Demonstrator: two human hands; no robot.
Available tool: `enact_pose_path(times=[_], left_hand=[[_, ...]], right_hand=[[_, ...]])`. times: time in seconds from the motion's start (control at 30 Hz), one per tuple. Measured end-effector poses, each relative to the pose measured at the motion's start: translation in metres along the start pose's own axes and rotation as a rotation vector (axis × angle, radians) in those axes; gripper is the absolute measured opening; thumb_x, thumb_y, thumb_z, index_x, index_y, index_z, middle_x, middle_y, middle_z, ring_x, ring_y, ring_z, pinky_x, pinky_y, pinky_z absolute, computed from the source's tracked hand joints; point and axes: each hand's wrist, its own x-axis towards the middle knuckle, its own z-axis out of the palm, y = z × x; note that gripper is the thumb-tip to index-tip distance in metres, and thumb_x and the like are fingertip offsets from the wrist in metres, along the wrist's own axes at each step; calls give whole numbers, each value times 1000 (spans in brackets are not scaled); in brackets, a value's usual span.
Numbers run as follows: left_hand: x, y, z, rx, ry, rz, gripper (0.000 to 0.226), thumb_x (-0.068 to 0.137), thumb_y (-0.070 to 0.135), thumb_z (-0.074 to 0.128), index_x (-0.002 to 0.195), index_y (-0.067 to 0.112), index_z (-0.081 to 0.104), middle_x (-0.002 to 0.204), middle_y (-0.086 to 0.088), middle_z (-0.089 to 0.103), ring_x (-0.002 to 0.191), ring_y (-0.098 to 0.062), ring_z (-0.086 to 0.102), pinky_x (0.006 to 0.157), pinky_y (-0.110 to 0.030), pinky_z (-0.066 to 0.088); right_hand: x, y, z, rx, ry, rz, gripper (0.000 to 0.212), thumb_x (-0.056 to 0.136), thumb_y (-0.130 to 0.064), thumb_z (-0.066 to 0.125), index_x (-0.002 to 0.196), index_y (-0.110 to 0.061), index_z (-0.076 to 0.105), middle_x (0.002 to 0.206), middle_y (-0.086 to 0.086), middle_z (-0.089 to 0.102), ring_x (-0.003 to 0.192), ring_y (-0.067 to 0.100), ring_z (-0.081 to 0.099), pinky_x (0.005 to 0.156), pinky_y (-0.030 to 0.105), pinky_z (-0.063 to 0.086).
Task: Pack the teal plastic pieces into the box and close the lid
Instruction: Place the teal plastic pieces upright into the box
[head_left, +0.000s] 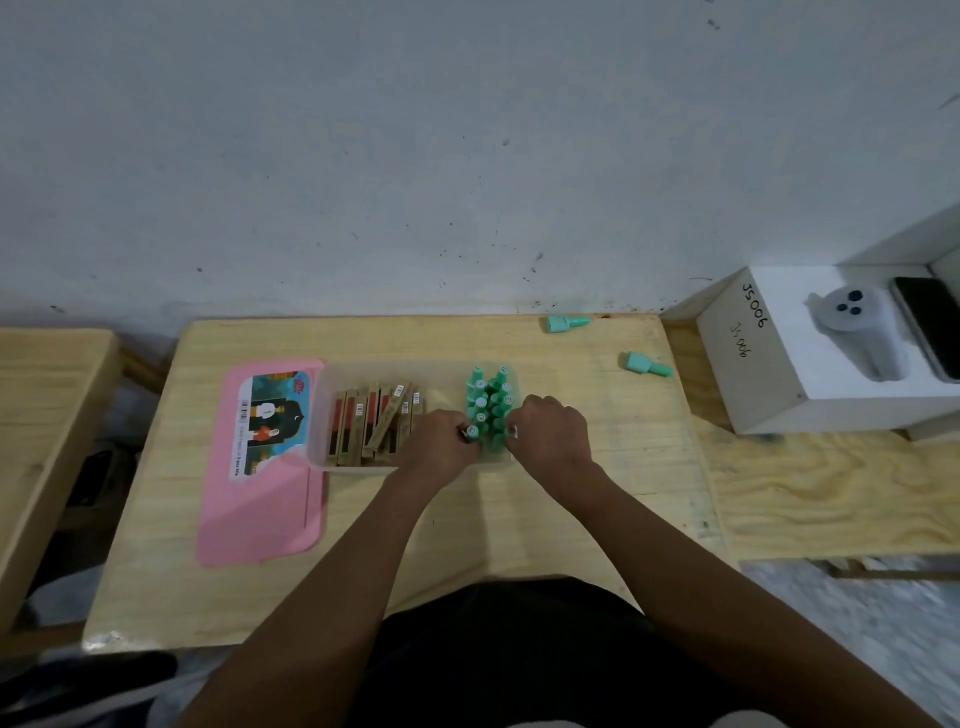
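A clear plastic box (332, 379) stands in the middle of the wooden table. Its right end holds several upright teal plastic pieces (491, 402); its left part holds several brown sticks (371, 423). My left hand (441, 441) grips a teal piece at the front left of the cluster. My right hand (553, 434) is closed against the front right of the cluster, fingers on a piece. Two more teal pieces lie loose on the table, one at the far edge (566, 323) and one to the right (648, 364). The pink lid (265, 499) lies flat left of the box.
A white box (769, 374) marked JS006 stands at the right with a white device (857, 332) and a dark phone (930, 325) on it. A grey wall runs behind the table. Another wooden surface (41, 415) sits at the left.
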Motion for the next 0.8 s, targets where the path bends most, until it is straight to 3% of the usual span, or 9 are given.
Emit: enact_pose_path(times=[0.37,0.8], left_hand=[[6,0,17,47,73,-65,7,74,20,69,80,18,71,78,-6,71,74,-27,66,56,-26,40],[2,-2,11,37,55,-24,20,74,22,71,94,21,69,81,1,73,76,-18,68,67,-32,54]], right_hand=[[-6,8,6,158,34,30,23,90,-33,58,107,-26,71,103,0,64,97,21,59,72,32,46],[-12,15,6,264,126,8,25,86,-39,64,109,-30,70,104,-7,65,98,14,57,69,28,45]])
